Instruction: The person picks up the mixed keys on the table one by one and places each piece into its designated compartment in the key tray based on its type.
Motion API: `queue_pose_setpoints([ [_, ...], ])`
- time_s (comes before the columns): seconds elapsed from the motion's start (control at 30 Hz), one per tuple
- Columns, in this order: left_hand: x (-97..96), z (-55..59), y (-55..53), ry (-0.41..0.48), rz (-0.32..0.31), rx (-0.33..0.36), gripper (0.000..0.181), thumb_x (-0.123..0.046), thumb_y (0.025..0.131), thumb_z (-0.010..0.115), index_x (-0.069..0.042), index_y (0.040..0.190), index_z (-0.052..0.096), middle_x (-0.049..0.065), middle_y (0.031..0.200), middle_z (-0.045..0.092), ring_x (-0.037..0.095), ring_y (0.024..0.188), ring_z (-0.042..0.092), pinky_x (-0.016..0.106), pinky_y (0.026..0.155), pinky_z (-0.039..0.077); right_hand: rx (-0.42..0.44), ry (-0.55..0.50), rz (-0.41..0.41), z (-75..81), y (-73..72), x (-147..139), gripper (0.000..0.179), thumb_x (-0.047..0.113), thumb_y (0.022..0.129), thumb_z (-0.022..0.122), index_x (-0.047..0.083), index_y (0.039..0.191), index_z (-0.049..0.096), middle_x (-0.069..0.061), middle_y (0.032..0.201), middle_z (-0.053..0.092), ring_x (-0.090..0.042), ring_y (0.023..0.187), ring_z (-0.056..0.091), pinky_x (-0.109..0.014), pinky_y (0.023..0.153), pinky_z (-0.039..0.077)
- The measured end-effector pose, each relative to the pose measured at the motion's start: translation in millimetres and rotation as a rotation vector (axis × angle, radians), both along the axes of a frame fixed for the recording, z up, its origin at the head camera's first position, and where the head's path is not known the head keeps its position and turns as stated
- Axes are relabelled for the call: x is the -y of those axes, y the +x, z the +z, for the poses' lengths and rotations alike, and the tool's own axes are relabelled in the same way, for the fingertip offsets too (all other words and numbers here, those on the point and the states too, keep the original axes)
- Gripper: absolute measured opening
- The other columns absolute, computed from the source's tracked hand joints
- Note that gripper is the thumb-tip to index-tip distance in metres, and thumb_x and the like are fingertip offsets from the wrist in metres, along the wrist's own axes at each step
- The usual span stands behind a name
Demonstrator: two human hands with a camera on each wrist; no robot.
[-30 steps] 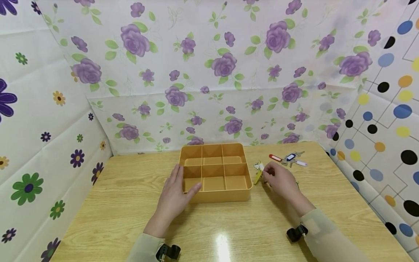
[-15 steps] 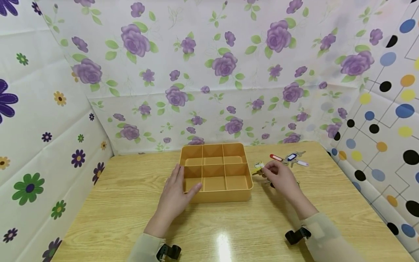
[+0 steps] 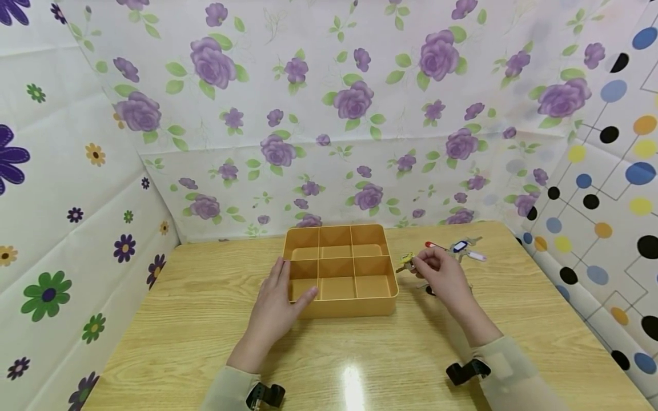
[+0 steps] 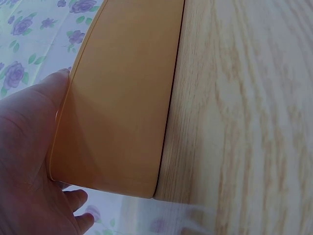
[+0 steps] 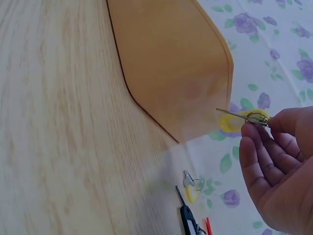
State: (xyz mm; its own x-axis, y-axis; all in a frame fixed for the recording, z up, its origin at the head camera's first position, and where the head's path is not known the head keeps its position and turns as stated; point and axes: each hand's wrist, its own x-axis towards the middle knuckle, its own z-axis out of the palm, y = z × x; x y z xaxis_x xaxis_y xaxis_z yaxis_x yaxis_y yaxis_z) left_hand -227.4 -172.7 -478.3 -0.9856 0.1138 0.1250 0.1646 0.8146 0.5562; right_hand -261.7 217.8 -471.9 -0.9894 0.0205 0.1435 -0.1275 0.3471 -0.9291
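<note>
An orange box with several compartments stands on the wooden table. My left hand rests at its front left corner, fingers laid along the left side and thumb over the front rim. In the left wrist view the thumb lies on the rim of the box. Just right of the box, my right hand pinches a key with a yellow tag between thumb and fingertips. The right wrist view shows its key blade pointing toward the box, the ring close to the fingertips.
Behind the right hand lie tagged keys: a blue tag, a red tag and a pale lilac tag. A black tag lies under that hand. Another yellow-tagged key shows in the right wrist view. Floral cloth hangs behind the table.
My right hand has raised the yellow-tagged key, its tag turning from hanging down to lying level, key blade toward the box. The left hand and the box have stayed in place.
</note>
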Motion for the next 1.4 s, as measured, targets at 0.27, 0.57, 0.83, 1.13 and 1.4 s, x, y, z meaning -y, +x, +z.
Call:
queue_pose_setpoints([
  [0.27,-0.7,0.0,0.0,0.001,-0.001,0.006,0.109,-0.07,0.105,0.064,-0.001,0.176,0.017,0.014,0.185,0.002,0.052,0.164,0.017,0.069,0.129,0.018,-0.016,-0.131,0.034,1.3,-0.7,6,0.023,0.017,0.113,0.069,-0.005,0.12,0.065,-0.025,0.116,0.073,-0.031,0.103,0.077,-0.039,0.093,0.065],
  [0.57,0.7,1.0,0.8,-0.008,-0.006,0.007,0.122,-0.09,0.097,0.047,-0.001,0.176,0.015,0.014,0.185,0.001,0.052,0.165,0.016,0.068,0.129,0.017,-0.053,-0.193,0.039,11.2,3.2,10,0.03,0.022,0.112,0.07,-0.005,0.124,0.065,-0.025,0.126,0.072,-0.02,0.104,0.077,-0.026,0.092,0.063],
  [0.83,0.2,0.8,1.2,-0.006,-0.006,0.007,0.117,-0.083,0.1,0.054,-0.001,0.176,0.017,0.014,0.185,0.002,0.051,0.165,0.017,0.067,0.13,0.017,-0.102,-0.234,0.064,12.0,3.1,14,0.028,0.02,0.112,0.07,-0.006,0.122,0.065,-0.02,0.144,0.068,-0.017,0.106,0.078,-0.03,0.095,0.063],
  [1.13,-0.2,-0.5,0.1,0.013,0.0,0.008,0.107,-0.065,0.105,0.066,-0.002,0.176,0.017,0.013,0.185,0.002,0.053,0.164,0.018,0.069,0.129,0.02,-0.088,-0.334,0.084,15.0,4.5,19,0.028,0.016,0.113,0.066,-0.009,0.126,0.062,-0.022,0.142,0.067,-0.018,0.107,0.077,-0.038,0.098,0.062],
  [1.4,0.6,-0.2,0.2,0.012,-0.002,0.01,0.109,-0.069,0.105,0.064,-0.003,0.176,0.015,0.012,0.185,0.002,0.053,0.164,0.018,0.069,0.129,0.02,-0.065,-0.401,0.102,19.0,8.1,29,0.026,0.013,0.113,0.067,-0.01,0.125,0.063,-0.018,0.135,0.07,-0.019,0.106,0.077,-0.036,0.096,0.063],
])
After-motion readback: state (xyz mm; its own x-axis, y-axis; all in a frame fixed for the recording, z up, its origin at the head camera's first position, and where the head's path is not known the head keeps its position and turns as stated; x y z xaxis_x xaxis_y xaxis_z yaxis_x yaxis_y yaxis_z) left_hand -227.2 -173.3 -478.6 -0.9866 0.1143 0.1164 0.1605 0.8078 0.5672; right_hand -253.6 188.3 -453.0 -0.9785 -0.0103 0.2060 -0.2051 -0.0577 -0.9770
